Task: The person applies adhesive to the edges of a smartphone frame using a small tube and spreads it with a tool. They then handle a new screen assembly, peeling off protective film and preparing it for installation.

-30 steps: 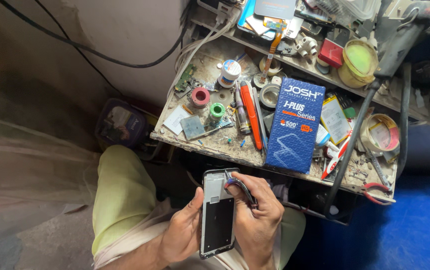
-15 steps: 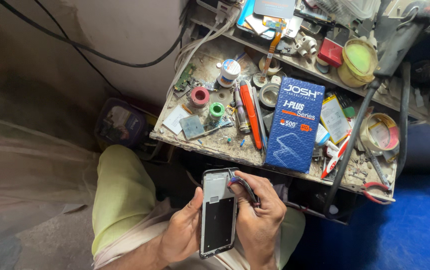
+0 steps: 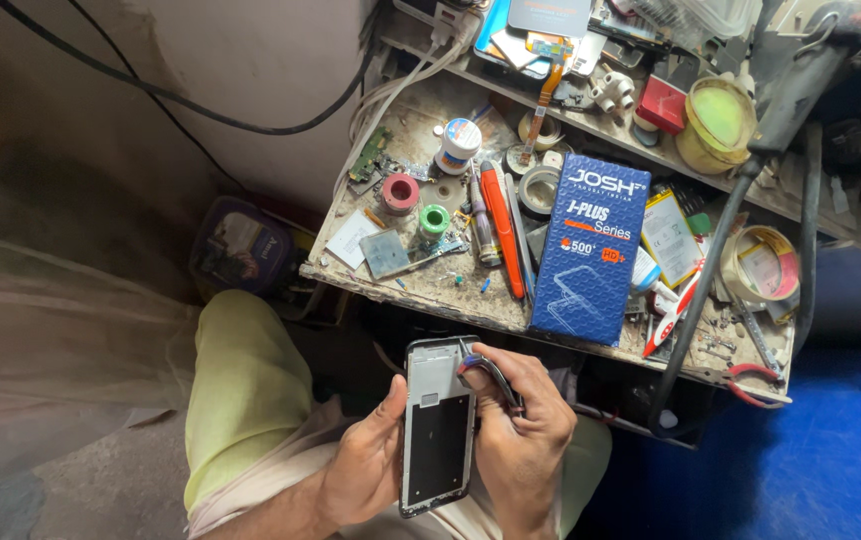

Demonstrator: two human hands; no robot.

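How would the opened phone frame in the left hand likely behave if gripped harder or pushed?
The phone frame looks thin and hollowed out, so probably light and somewhat flexible. The left hand pinches only its edges; smooth sides might slip. The right hand's tweezers suggest delicate parts.

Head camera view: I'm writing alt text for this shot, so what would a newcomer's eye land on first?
First, the opened phone frame at bottom centre, steadied by the left hand while the right hand works tweezers at its top edge. Next, the tall blue box lying on the cluttered workbench just above, beside an orange-handled tool and small tape rolls.
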